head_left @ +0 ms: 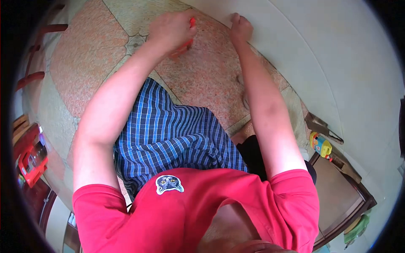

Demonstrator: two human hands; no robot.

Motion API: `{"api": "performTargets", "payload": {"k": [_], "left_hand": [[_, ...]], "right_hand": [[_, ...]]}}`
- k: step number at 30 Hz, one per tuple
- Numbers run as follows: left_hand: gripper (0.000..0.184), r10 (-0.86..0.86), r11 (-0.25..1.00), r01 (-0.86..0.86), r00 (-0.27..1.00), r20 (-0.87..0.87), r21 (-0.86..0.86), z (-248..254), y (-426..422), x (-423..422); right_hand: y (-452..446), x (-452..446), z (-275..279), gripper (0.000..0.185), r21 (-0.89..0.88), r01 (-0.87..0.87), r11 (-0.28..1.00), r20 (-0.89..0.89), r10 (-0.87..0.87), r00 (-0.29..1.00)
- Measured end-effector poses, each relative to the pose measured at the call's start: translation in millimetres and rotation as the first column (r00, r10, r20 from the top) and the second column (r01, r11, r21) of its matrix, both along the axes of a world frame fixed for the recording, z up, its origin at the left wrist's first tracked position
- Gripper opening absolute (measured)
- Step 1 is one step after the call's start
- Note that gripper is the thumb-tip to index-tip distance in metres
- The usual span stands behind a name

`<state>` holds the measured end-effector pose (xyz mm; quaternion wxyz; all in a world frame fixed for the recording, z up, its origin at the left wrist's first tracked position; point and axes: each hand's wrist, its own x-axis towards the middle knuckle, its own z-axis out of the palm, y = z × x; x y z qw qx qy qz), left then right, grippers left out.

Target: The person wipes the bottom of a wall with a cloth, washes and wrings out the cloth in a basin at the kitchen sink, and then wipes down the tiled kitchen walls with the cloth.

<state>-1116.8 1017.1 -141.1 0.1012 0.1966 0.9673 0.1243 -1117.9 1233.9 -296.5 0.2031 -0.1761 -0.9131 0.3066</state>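
Observation:
Near the top of the head view, my left hand [171,30] is closed around a red object [192,22], its fingers wrapped over most of it. Red parts show at the fingertips and below the hand, over the stone-patterned floor. My right hand [241,29] is closed at the foot of the pale wall [320,55], to the right of my left hand. Its fingers are curled, and anything inside them is hidden. Blue checked cloth [173,130] covers my legs below the hands.
Pinkish tiles [202,80] cover the floor. At the right, a yellow bottle [320,145] lies near a handled tool [322,126] and a dark-framed panel [337,194]. A red item [33,164] and wooden furniture stand at the left, with dark red legs [31,80] farther up.

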Motion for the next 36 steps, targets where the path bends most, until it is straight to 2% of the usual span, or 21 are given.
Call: {"api": "performTargets", "payload": {"k": [3,6,9,12,15,18,21,24,27,32,36], "left_hand": [[0.032,-0.009,1.0,0.009,1.0,-0.01,0.015,0.7,-1.2,1.7],[0.032,-0.046,0.998,0.048,0.997,-0.057,0.039,-7.2,-2.6,0.0],[0.032,-0.036,0.999,0.036,0.998,-0.051,0.006,-3.4,0.2,2.1],[0.032,-0.042,0.997,0.047,0.995,-0.089,0.055,-4.1,-0.9,3.8],[0.031,-0.021,0.999,0.024,0.997,-0.076,0.029,-6.3,0.9,2.3],[0.03,-0.034,0.999,0.034,0.999,-0.042,-0.018,-6.1,5.2,1.3],[0.029,-0.056,0.998,0.059,0.995,-0.078,0.03,-6.2,8.2,3.7],[0.03,-0.073,0.997,0.076,0.993,-0.095,0.026,-10.6,5.2,1.8],[0.029,-0.062,0.998,0.063,0.994,-0.092,0.012,-10.7,3.0,1.5],[0.029,-0.042,0.998,0.046,0.996,-0.076,0.046,-7.0,-1.8,2.6],[0.028,-0.012,1.0,0.013,0.998,-0.068,0.013,-8.5,-3.0,3.4]], "right_hand": [[1.0,-1.5,-2.2,0.039,-0.121,0.019,0.993,0.038,-0.015,0.999],[2.0,-4.5,-2.0,0.034,-0.168,0.088,0.982,0.126,-0.067,0.99],[0.8,-6.1,-11.1,0.033,-0.164,0.099,0.981,0.083,-0.087,0.993],[2.2,0.1,-11.4,0.036,-0.132,0.116,0.984,0.139,-0.098,0.985],[24.5,10.8,-53.2,0.035,-0.01,-0.094,0.996,0.245,0.093,0.965],[25.2,19.5,-67.0,0.034,0.01,-0.167,0.986,0.298,0.157,0.942],[18.4,10.3,-87.3,0.033,0.087,-0.218,0.972,0.183,0.199,0.963],[7.5,-4.4,-54.4,0.034,0.071,-0.217,0.974,0.383,0.174,0.907],[11.3,-8.8,-56.5,0.035,0.243,-0.29,0.926,0.444,0.159,0.882],[21.4,-20.1,-117.6,0.025,0.166,-0.194,0.967,0.411,0.111,0.905],[15.1,-18.2,-110.3,0.024,0.001,-0.117,0.993,0.289,0.112,0.951]]}}
